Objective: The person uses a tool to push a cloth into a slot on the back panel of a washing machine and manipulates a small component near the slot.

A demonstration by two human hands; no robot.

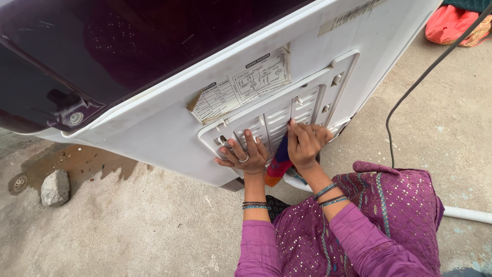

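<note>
Left hand [243, 156]: fingers spread, pressed flat on the white back panel [287, 110] of the washing machine [154, 118].
Right hand [306, 143]: closed on a red-and-blue screwdriver handle [279, 163], it seems; the tip is hidden against the panel's vents.
Floor [128, 225]: concrete; stone [55, 187] lying well to the left.

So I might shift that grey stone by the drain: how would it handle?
The stone is probably heavy for its size, being a solid, blocky lump. Its flat faces suggest it would scrape or tip over rather than roll. The rough surface should grip well, not slip.
</note>
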